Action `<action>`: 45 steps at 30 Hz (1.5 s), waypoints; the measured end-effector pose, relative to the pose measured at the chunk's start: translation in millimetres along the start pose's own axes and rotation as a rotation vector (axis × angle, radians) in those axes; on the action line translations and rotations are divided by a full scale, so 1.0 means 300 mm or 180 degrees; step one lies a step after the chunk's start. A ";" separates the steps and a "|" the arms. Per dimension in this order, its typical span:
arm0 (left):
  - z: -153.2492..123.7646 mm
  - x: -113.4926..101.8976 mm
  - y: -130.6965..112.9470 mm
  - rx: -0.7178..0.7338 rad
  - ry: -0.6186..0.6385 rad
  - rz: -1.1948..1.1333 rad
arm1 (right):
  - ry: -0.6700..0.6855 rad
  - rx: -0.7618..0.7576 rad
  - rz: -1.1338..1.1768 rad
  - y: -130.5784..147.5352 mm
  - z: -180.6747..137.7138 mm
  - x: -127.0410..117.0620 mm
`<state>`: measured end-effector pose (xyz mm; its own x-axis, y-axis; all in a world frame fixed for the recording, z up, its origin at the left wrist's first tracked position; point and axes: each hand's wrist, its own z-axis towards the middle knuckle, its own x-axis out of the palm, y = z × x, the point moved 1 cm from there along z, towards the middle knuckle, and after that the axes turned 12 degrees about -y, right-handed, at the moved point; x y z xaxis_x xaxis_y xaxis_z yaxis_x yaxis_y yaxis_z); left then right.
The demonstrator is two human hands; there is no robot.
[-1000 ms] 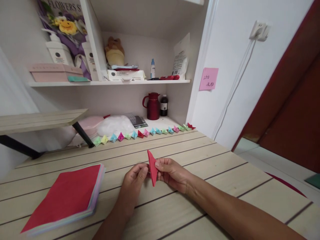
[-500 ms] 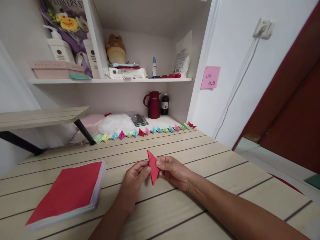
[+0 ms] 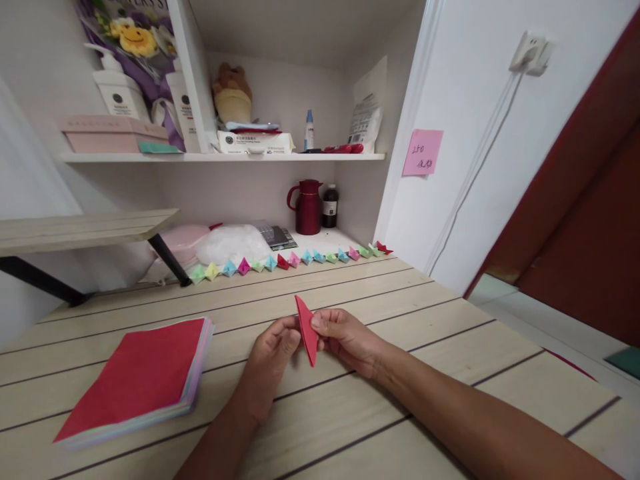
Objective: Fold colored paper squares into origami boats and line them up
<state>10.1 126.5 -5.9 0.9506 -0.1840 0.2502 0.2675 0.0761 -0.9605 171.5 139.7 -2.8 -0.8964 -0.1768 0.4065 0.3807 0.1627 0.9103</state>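
Observation:
A piece of folded red paper point(image 3: 307, 331), narrow and pointed at both ends, stands tilted above the tabletop between my hands. My right hand point(image 3: 345, 337) pinches its right side, with the thumb on the near face and the other fingers behind. On the left edge, the curled fingers of my left hand point(image 3: 275, 350) are against the paper, the thumb close beside it. Left of my hands lies a stack of coloured paper point(image 3: 137, 373) with a red sheet on top. Small folded paper boats point(image 3: 243, 267) in several colours form a row along the back of the table.
Behind the boats, a white plastic bag point(image 3: 233, 245), a dark red jug point(image 3: 309, 208) and a dark bottle point(image 3: 329, 205) sit under a shelf point(image 3: 200, 158). A small raised wooden stand point(image 3: 85, 230) with black legs is at the left. A pink note point(image 3: 423, 153) sticks to the wall.
The folded paper's lower tip has swung slightly right, showing its edge more. My left thumb has drawn a little away from it. My right hand keeps its pinch.

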 end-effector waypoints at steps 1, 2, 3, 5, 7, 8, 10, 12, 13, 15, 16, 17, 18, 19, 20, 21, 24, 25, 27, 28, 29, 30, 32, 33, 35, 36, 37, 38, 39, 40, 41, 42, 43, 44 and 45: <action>0.000 0.002 -0.004 -0.0004 -0.0044 0.0075 | -0.0013 -0.0001 -0.0027 0.000 0.000 0.000; 0.001 0.004 -0.006 -0.0008 -0.0079 0.0129 | -0.0024 0.0002 -0.0049 0.000 0.000 0.001; 0.002 0.006 -0.007 -0.0006 -0.0093 0.0148 | -0.0037 0.0009 -0.0065 -0.001 0.001 0.001; 0.005 0.006 -0.004 0.0005 -0.0055 0.0102 | -0.0046 0.0022 -0.0083 -0.005 0.002 0.001; 0.008 0.004 0.002 0.0014 0.0048 0.0020 | -0.0023 0.0023 -0.0091 -0.010 0.005 0.000; 0.009 0.003 0.006 0.0011 0.0105 -0.0006 | -0.0002 0.0019 -0.0094 -0.012 0.006 -0.001; 0.010 0.001 0.009 0.0004 0.0195 -0.0025 | 0.0024 0.0000 -0.0096 -0.016 0.008 -0.004; 0.008 0.001 0.009 0.0019 0.0242 -0.0038 | 0.0029 -0.0020 -0.0096 -0.019 0.009 -0.007; 0.007 0.002 0.007 0.0029 0.0253 -0.0040 | 0.0034 -0.0029 -0.0098 -0.020 0.010 -0.008; 0.005 0.005 0.003 0.0052 0.0278 -0.0029 | 0.0051 -0.0034 -0.0114 -0.021 0.010 -0.008; 0.004 0.007 0.001 0.0064 0.0301 -0.0028 | 0.0056 -0.0030 -0.0123 -0.021 0.010 -0.007; 0.004 0.008 0.000 0.0078 0.0323 -0.0042 | 0.0051 -0.0027 -0.0126 -0.021 0.010 -0.006; 0.004 0.009 -0.001 0.0082 0.0338 -0.0071 | 0.0037 -0.0028 -0.0122 -0.020 0.010 -0.004; 0.005 0.009 0.000 0.0079 0.0339 -0.0110 | 0.0017 -0.0034 -0.0105 -0.019 0.011 -0.004; 0.006 0.008 0.002 0.0055 0.0324 -0.0148 | -0.0007 -0.0044 -0.0074 -0.017 0.011 -0.004; 0.008 0.006 0.006 0.0013 0.0279 -0.0182 | -0.0034 -0.0048 -0.0023 -0.013 0.011 -0.006; 0.013 -0.003 0.020 -0.0068 -0.0044 -0.0218 | -0.0015 0.0112 0.0218 0.000 0.012 -0.022; 0.014 -0.006 0.024 -0.0043 -0.0163 -0.0233 | 0.0062 0.0255 0.0275 0.004 0.011 -0.028; 0.014 -0.009 0.030 0.0005 -0.0232 -0.0293 | 0.0321 0.0632 0.0294 0.011 0.006 -0.040; 0.012 -0.009 0.030 0.0003 -0.0171 -0.0312 | 0.0477 0.0821 0.0274 0.012 0.002 -0.043; 0.010 -0.008 0.030 -0.0017 -0.0078 -0.0318 | 0.0631 0.0987 0.0256 0.012 -0.002 -0.045; 0.007 -0.007 0.028 -0.0045 0.0027 -0.0309 | 0.0776 0.1116 0.0250 0.012 -0.007 -0.044; 0.002 -0.006 0.020 -0.0077 0.0175 -0.0284 | 0.1023 0.1258 0.0257 0.006 -0.014 -0.036; 0.001 -0.006 0.016 -0.0099 0.0198 -0.0277 | 0.1123 0.1287 0.0244 0.002 -0.017 -0.030; 0.001 -0.007 0.008 -0.0190 0.0177 -0.0287 | 0.1250 0.1307 0.0151 -0.010 -0.022 -0.016; 0.002 -0.008 0.005 -0.0232 0.0126 -0.0297 | 0.1268 0.1310 0.0064 -0.016 -0.023 -0.008; 0.003 -0.010 0.003 -0.0250 0.0053 -0.0311 | 0.1257 0.1299 -0.0062 -0.022 -0.025 -0.001; 0.005 -0.012 0.002 -0.0241 -0.0016 -0.0324 | 0.1208 0.1267 -0.0222 -0.026 -0.026 0.006; 0.008 -0.014 0.002 -0.0205 -0.0074 -0.0325 | 0.1119 0.1211 -0.0399 -0.028 -0.028 0.011; 0.011 -0.016 0.002 -0.0150 -0.0123 -0.0295 | 0.0990 0.1114 -0.0576 -0.026 -0.030 0.015; 0.014 -0.018 0.003 -0.0095 -0.0168 -0.0218 | 0.0805 0.0938 -0.0734 -0.020 -0.032 0.016; 0.017 -0.019 0.004 -0.0047 -0.0217 -0.0093 | 0.0559 0.0675 -0.0852 -0.009 -0.034 0.014; 0.021 -0.020 0.005 -0.0009 -0.0263 0.0057 | 0.0286 0.0367 -0.0922 0.006 -0.036 0.009; 0.024 -0.021 0.006 0.0004 -0.0311 0.0200 | 0.0042 0.0068 -0.0946 0.023 -0.039 0.001; 0.028 -0.022 0.007 -0.0017 -0.0364 0.0308 | -0.0147 -0.0202 -0.0951 0.041 -0.041 -0.008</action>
<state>5.8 136.0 -8.6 0.9837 -0.0632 0.1684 0.1733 0.0827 -0.9814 181.1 130.1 8.3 -0.9796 -0.1631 0.1173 0.1107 0.0490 0.9926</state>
